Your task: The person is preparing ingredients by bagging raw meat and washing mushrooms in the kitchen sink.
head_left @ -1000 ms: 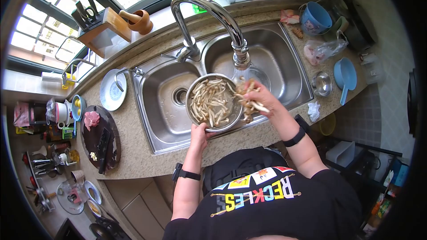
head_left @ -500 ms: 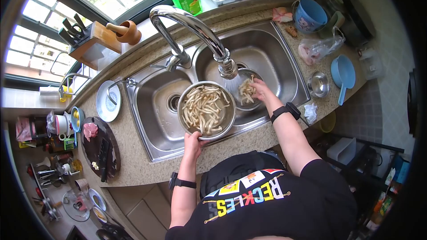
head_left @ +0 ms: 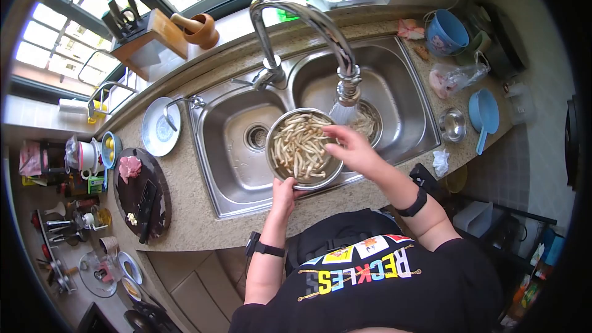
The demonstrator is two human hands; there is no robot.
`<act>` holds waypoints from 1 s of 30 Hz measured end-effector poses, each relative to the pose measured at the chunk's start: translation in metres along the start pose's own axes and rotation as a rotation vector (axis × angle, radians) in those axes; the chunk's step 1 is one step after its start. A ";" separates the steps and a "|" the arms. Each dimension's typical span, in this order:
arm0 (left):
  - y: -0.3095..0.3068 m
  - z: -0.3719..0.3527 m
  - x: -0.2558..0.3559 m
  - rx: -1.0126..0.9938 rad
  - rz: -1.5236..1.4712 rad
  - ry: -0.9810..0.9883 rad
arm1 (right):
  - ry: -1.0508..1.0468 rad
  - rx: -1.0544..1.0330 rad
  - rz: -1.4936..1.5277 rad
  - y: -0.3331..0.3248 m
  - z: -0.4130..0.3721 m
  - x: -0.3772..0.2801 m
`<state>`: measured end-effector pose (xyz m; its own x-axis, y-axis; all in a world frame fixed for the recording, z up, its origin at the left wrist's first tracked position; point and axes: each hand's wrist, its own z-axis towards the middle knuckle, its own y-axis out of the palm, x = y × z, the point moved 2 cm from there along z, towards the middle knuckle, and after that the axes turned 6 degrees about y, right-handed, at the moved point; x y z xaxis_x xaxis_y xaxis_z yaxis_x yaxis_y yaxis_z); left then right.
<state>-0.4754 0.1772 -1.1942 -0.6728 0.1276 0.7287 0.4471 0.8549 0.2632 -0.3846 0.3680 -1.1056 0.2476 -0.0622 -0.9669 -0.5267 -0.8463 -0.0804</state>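
Observation:
My left hand (head_left: pixel 285 196) grips the near rim of a round steel bowl (head_left: pixel 314 185), which sits over the divider of the double sink. Pale, slender mushrooms (head_left: pixel 300 147) fill much of it. At the bowl's right side is my right hand (head_left: pixel 353 149), its thumb and fingers apart over the mushrooms and nothing visible in its grasp. Water runs from the curved faucet (head_left: pixel 349 89) into a second steel bowl (head_left: pixel 378 124) in the right basin. More mushrooms lie in that bowl, partly hidden by the stream and my right hand.
On the left counter, a dark cutting board (head_left: pixel 158 179) carries a cleaver (head_left: pixel 147 203) and a piece of meat (head_left: pixel 130 168). A white plate (head_left: pixel 154 117) is beside the sink. To the right are a small metal bowl (head_left: pixel 453 124), a blue ladle-like scoop (head_left: pixel 483 113) and a bagged item (head_left: pixel 453 79).
My right hand has left the mushrooms in the right-basin bowl and moved left to the held bowl, its fingers now spread. My left hand keeps its grip on the rim.

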 end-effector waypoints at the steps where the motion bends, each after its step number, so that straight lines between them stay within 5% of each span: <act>1: -0.002 0.000 0.000 0.003 -0.004 0.006 | -0.101 -0.022 -0.316 0.019 -0.002 -0.030; 6: -0.015 -0.002 0.000 -0.081 -0.015 0.057 | -0.046 -0.107 -0.486 0.130 0.035 -0.064; 15: -0.031 -0.010 0.011 -0.123 -0.050 0.113 | 0.384 0.167 -0.671 0.257 0.163 -0.071; 21: -0.052 0.005 -0.010 -0.098 -0.040 0.087 | 0.450 0.169 -0.687 0.254 0.224 -0.067; 23: -0.055 0.010 -0.020 -0.095 -0.067 0.071 | 0.459 0.175 -0.402 0.246 0.229 -0.067; 25: -0.055 0.010 -0.023 -0.122 -0.124 0.086 | 0.226 0.332 -0.279 0.235 0.233 -0.070; 30: -0.054 0.009 -0.016 -0.150 -0.068 0.087 | 0.305 0.137 -0.334 0.219 0.220 -0.083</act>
<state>-0.4945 0.1334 -1.2254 -0.6538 0.0222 0.7564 0.4893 0.7748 0.4003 -0.6993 0.3040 -1.0961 0.6384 0.0316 -0.7690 -0.4748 -0.7703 -0.4258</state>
